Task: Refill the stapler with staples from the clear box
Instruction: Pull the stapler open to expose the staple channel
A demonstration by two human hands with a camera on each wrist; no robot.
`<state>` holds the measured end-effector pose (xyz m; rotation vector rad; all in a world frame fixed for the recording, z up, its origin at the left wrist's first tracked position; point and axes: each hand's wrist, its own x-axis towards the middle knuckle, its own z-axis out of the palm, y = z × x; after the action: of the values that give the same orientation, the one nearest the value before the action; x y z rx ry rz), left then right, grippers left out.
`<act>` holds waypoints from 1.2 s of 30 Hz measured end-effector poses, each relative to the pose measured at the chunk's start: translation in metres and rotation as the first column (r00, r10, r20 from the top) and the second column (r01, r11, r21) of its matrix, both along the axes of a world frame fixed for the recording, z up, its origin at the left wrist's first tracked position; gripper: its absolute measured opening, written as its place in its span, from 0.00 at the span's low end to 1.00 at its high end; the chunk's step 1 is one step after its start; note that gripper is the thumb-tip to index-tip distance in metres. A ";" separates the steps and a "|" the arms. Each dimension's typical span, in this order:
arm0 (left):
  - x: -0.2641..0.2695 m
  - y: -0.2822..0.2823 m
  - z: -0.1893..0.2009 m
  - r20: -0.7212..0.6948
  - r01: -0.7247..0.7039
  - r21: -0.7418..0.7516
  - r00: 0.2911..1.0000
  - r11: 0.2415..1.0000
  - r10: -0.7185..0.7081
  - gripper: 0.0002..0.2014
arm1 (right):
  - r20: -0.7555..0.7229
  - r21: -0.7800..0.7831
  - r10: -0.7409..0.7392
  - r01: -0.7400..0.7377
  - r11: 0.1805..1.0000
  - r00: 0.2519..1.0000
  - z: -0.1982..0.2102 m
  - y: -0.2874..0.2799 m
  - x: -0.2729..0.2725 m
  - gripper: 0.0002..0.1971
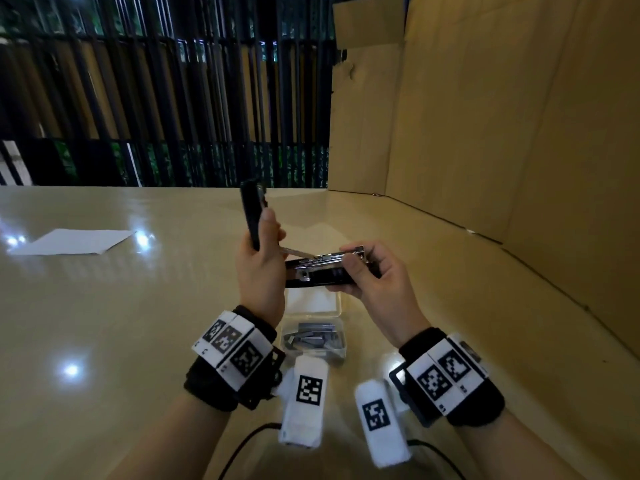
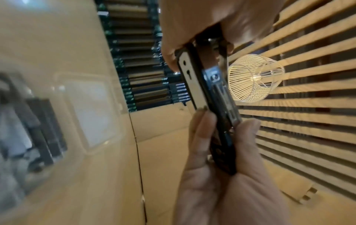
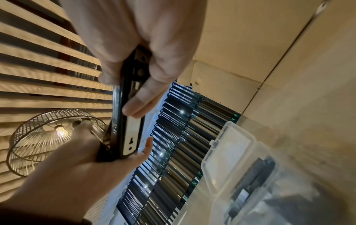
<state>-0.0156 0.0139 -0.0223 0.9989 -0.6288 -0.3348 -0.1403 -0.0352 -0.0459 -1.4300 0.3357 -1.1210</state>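
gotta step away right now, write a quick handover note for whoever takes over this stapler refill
Left hand: grips the stapler's black top cover, swung up and open.
Right hand: holds the stapler by its base end, in the air above the clear box.
Clear box: on the table below the hands, lid open, grey staple strips inside.
Done: stapler lifted and opened, metal staple channel exposed.
Unclear: whether a strip already sits in the channel.
Left: if it is empty, take a strip from the box and lay it in; then shut the cover.
A white sheet of paper lies far left.
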 end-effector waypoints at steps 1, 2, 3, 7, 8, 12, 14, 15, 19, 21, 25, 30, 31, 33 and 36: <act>0.000 -0.002 0.000 -0.080 0.006 -0.028 0.997 1.000 -0.008 0.15 | -0.001 -0.008 -0.009 0.009 1.000 1.000 0.000 0.000 0.000 0.08; 0.000 -0.003 -0.001 -0.162 0.020 -0.056 0.986 0.998 -0.029 0.16 | -0.001 -0.013 -0.017 0.017 1.000 1.000 -0.001 0.001 -0.001 0.08; 0.001 -0.004 -0.001 -0.232 0.042 -0.077 0.971 0.996 -0.059 0.16 | 0.004 -0.017 -0.023 0.023 1.000 1.000 -0.001 0.000 -0.001 0.08; 0.013 -0.004 -0.005 -0.474 0.251 -0.070 0.843 0.965 -0.253 0.25 | 0.081 -0.030 -0.024 0.027 0.999 0.996 -0.001 -0.001 -0.004 0.10; 0.017 -0.004 -0.006 -0.512 0.337 -0.060 0.798 0.940 -0.319 0.28 | 0.097 -0.033 -0.026 0.030 0.999 0.995 -0.002 -0.002 -0.004 0.10; 0.026 -0.003 -0.006 -0.515 0.633 -0.037 0.651 0.773 -0.557 0.26 | 0.178 0.035 0.043 -0.049 0.998 0.983 -0.008 -0.009 -0.003 0.10; 0.026 -0.002 -0.004 -0.476 0.687 0.029 0.648 0.726 -0.594 0.20 | 0.203 0.088 0.073 -0.093 0.992 0.977 -0.012 -0.014 -0.004 0.21; 0.026 -0.002 -0.004 -0.467 0.700 0.056 0.649 0.712 -0.601 0.17 | 0.201 0.103 0.077 -0.099 0.990 0.977 -0.013 -0.016 -0.004 0.22; 0.029 -0.005 -0.011 -0.487 0.690 0.082 0.658 0.719 -0.575 0.16 | 0.118 0.083 0.076 -0.086 0.993 0.990 -0.012 -0.019 -0.005 0.09; 0.030 -0.007 -0.016 -0.532 0.700 0.058 0.625 0.711 -0.572 0.21 | 0.082 0.079 0.067 -0.073 0.994 0.994 -0.012 -0.020 -0.005 0.07; 0.031 -0.010 -0.018 -0.644 0.722 -0.063 0.498 0.689 -0.581 0.22 | 0.020 0.090 0.021 -0.022 0.996 1.000 -0.016 -0.024 -0.008 0.13; 0.032 -0.013 -0.014 -0.563 0.520 -0.010 0.703 0.854 -0.435 0.16 | -0.217 0.065 -0.130 0.148 0.987 0.967 -0.021 -0.026 -0.005 0.09; 0.034 -0.012 -0.014 -0.527 0.483 0.009 0.746 0.876 -0.406 0.15 | -0.302 0.019 -0.152 0.165 0.986 0.941 -0.022 -0.025 -0.005 0.14; 0.038 -0.011 -0.014 -0.469 0.418 0.027 0.808 0.908 -0.358 0.14 | -0.487 -0.115 -0.192 0.156 0.981 0.852 -0.020 -0.023 -0.004 0.20; 0.043 -0.010 -0.013 -0.424 0.345 0.026 0.854 0.938 -0.302 0.14 | -0.631 -0.267 -0.270 0.124 0.956 0.727 -0.016 -0.020 -0.004 0.19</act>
<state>0.0273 0.0036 -0.0355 0.8784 -0.3895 -0.8642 -0.1439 -0.0550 -0.0616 -2.0039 0.9219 -0.7834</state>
